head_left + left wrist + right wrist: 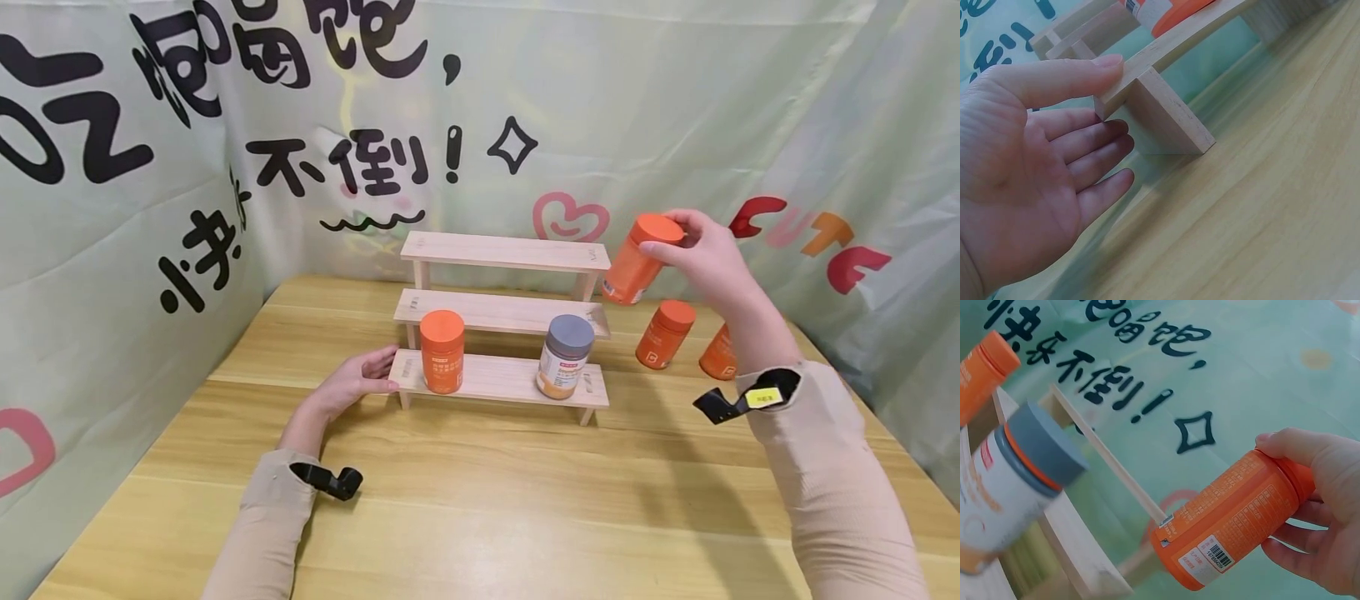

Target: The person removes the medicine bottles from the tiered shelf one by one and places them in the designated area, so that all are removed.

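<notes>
Held bottle's point(1232, 515) barcode point(1215, 555): right-wrist view only

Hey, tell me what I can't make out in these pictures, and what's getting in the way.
- Head view: the rightmost orange jar is partly hidden by the right forearm.
- Left wrist view: the shelved jar's upper part is cut off by the top edge.
- Right wrist view: the gray-lidded jar is clipped by the left edge.
- Right wrist view: the held jar's finest print is too small to read.
</notes>
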Demonstrator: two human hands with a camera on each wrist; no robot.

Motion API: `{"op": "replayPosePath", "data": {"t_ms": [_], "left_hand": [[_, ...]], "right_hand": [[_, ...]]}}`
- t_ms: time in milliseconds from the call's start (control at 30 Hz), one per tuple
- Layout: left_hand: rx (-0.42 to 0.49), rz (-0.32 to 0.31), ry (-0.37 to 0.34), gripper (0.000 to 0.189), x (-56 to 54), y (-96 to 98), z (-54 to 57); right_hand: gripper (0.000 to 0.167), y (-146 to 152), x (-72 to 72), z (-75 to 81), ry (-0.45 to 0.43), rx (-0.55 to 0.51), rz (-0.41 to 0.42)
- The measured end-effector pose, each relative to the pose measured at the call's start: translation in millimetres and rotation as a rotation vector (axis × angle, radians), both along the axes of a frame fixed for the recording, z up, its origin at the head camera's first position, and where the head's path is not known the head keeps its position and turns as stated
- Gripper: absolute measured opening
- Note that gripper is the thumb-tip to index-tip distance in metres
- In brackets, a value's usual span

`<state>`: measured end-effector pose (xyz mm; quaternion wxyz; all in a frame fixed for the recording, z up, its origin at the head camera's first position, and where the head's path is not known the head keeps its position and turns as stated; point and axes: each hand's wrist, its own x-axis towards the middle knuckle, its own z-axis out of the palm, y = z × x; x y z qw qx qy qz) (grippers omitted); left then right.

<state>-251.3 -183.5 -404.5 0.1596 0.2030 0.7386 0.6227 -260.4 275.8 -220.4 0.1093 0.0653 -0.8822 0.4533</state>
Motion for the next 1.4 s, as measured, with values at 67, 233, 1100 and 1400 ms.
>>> {"op": "replayPosePath", "data": {"t_ms": [67, 233, 1100, 1400], "left_hand": [[-0.001, 0.007, -0.003, 0.085, 0.6, -0.3, 0.8], [-0.002, 0.005, -0.001, 0.083, 1.9, -0.5, 1.6], [0.012, -0.009, 0.006, 0.081, -0.8, -1.0, 0.0], [0.005, -0.002, 0.01, 0.081, -0.4, -0.9, 0.1]], "right_hand": [[0.058, 9, 3.0, -1.5, -0.002, 0.008, -0.02], [0.063, 32, 13.2, -8.2, -0.012, 0.069, -0.076], [0.071, 117, 50.2, -82.5, -0.132, 0.178, -0.235], [0.071, 114, 53.3, -105.3, -0.111, 0.159, -0.229]]}}
